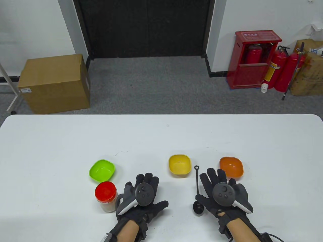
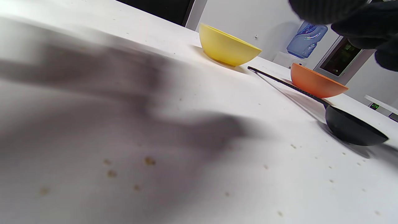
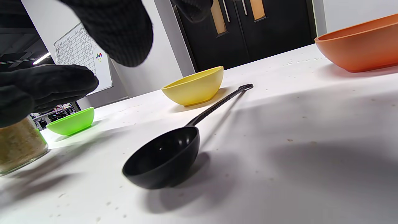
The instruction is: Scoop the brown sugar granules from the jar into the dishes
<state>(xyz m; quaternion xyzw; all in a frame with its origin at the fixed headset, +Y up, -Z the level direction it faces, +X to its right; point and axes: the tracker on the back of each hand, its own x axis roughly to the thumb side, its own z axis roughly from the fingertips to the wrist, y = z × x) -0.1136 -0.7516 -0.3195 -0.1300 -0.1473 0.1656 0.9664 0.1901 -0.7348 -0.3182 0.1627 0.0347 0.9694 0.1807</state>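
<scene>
The white table (image 1: 161,136) carried all the task items near its front edge, with both gloved hands lying flat on it, palms down. The left hand (image 1: 142,195) rested just right of the jar (image 1: 106,196), fingers spread, its grip apart and holding nothing. The right hand (image 1: 222,192) rested just right of the scoop (image 1: 197,187), fingers likewise spread, grip apart and empty; whether its thumb touched the scoop bowl could not be told. The jar stood upright at front left with its red lid (image 1: 105,191) on, and the right wrist view showed pale brown granules filling it. Three dishes stood in a loose row behind the hands: the green dish (image 1: 102,170) just behind the jar, the yellow dish (image 1: 179,165) near centre, the orange dish (image 1: 231,167) at right, all apparently empty. The black scoop lay between the yellow and orange dishes, bowl towards the person, handle pointing away, bowl empty in the right wrist view. A few loose granules (image 2: 149,161) were scattered on the table in the left wrist view. Judgement: no step begun, lid not yet off. Risks from here: the jar could tip or slide if the lid is twisted without a firm hold; an overfilled or tilted scoop would shed sugar while crossing to the far orange dish; the light dishes could skid if knocked by the scoop.
</scene>
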